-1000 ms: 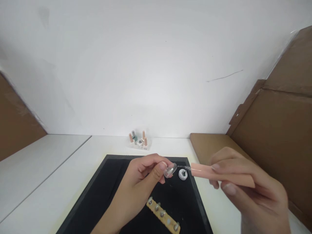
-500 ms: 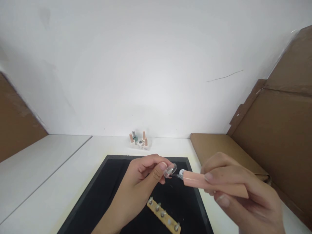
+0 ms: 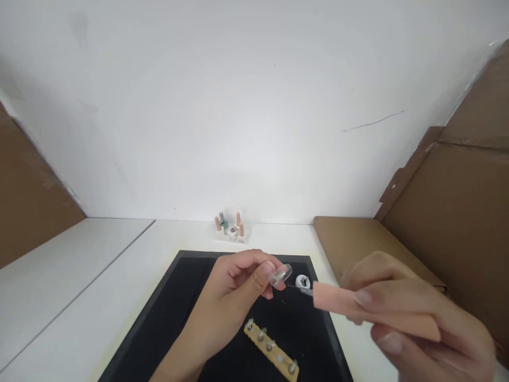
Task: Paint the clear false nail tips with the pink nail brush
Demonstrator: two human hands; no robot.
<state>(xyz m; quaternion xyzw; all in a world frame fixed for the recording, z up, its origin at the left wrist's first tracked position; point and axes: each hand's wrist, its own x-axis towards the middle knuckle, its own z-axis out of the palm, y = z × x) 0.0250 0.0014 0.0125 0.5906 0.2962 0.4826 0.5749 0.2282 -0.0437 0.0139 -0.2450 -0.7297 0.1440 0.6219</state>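
My left hand (image 3: 234, 302) pinches a clear false nail (image 3: 281, 274) between thumb and forefinger, above the black mat. My right hand (image 3: 421, 313) is closed round the long peach handle of a nail polish brush (image 3: 338, 300). The brush's thin dark tip points left, just short of the clear nail, with a small gap between. On the mat behind the brush sits a small round white container (image 3: 303, 282) with dark marks on top. Below my hands lies a yellow nail stand (image 3: 270, 347) with several metal posts, some bearing clear pieces.
At the back of the white table (image 3: 167, 239), a clear tray (image 3: 228, 237) holds several small bottles with peach, grey and green parts. The dark-framed black mat (image 3: 191, 253) lies in front. Cardboard (image 3: 358, 233) lies at the right, and cardboard walls stand on both sides.
My right hand has drawn the brush right and slightly down, away from the clear nail. More of the white container shows. The whole view has shifted slightly; my left hand keeps its pinch.
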